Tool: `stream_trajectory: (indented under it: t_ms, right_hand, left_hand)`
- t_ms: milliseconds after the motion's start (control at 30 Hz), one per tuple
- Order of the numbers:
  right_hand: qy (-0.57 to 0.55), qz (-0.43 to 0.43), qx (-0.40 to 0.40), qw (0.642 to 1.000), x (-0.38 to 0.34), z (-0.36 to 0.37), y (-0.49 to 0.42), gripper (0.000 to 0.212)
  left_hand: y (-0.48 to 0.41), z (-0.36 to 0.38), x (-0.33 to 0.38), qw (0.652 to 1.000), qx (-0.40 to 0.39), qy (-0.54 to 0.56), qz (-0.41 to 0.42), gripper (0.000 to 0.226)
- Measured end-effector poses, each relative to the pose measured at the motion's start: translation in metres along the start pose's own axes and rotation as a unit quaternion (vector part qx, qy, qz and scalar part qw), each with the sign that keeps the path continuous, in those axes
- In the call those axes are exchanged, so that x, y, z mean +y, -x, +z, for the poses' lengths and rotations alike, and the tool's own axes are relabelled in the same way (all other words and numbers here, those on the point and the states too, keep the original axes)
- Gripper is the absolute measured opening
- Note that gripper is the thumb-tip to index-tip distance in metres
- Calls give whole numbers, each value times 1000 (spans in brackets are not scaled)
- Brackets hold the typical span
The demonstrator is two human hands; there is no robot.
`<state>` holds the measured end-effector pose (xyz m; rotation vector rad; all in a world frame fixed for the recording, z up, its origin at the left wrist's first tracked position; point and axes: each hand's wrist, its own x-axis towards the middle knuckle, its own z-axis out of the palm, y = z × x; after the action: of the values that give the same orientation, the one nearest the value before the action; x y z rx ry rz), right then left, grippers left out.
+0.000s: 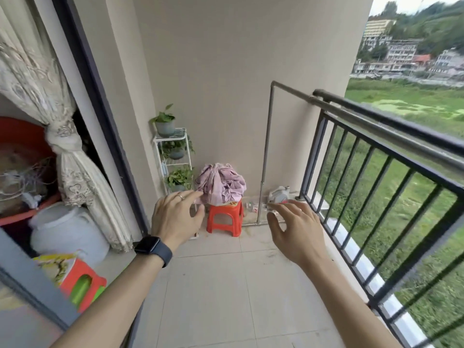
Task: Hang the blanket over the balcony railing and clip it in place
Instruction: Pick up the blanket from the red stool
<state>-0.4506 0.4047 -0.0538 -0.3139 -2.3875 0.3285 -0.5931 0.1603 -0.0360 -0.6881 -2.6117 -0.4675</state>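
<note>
I see a tiled balcony floor ending at a beige wall, with the dark balcony railing along the right. The pink blanket lies bunched on a red stool at the far wall, beside a white plant rack. My left hand and right hand are both extended, fingers spread, gripping nothing.
</note>
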Motion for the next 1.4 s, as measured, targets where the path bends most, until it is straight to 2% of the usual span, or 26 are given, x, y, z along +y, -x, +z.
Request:
stream_trajectory:
  t_ms: [233, 433, 667, 900, 1200, 1400]
  right_hand:
    - [6, -10, -21, 1000, 25, 105, -132, 30]
    - [19, -10, -58, 998, 42, 206, -229, 40]
    - [9, 26, -69, 997, 57, 300, -323, 36]
    - [-4, 40, -108, 993, 96, 411, -403, 35]
    - [-41, 32, -233, 971, 158, 553, -512, 39]
    - [-46, 47, -329, 942, 177, 632, -566, 42]
  left_hand:
    - [-138, 68, -49, 1000, -4, -22, -3, 39]
    - [-255, 138, -99, 1000, -12, -19, 3, 38]
    - [-377, 220, -143, 998, -64, 18, 4, 32]
    - [-478, 322, -180, 993, -119, 10, -13, 34]
    - [-586, 446, -209, 979, -191, 0, -75, 32]
    - [-637, 520, -228, 957, -263, 21, -118, 32]
